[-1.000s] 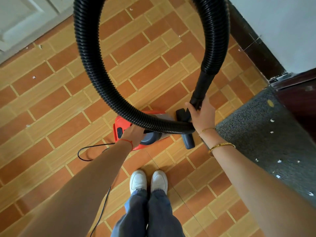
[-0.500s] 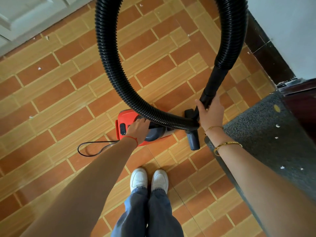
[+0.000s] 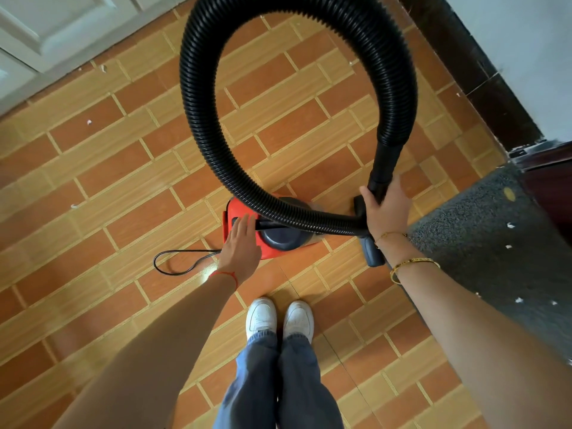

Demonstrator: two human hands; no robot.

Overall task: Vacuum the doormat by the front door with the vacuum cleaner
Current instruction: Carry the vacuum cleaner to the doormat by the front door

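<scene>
Doormat lies to the right of the held hose end.

The hose end (image 3: 382, 178) is gripped by the right hand (image 3: 385, 209); the left hand (image 3: 243, 244), fingers straight, rests on the vacuum cleaner (image 3: 247, 230). The doormat (image 3: 495, 243) is spread on the floor (image 3: 123, 181) by the door, nearest the right arm.

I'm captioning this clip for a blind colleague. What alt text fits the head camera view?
Seen from above, a person's left hand lies flat-fingered on a red vacuum cleaner on a tiled floor, while the right hand grips the black tube at the end of its looping hose. A grey doormat flecked with white scraps lies to the right, white shoes below.
</scene>
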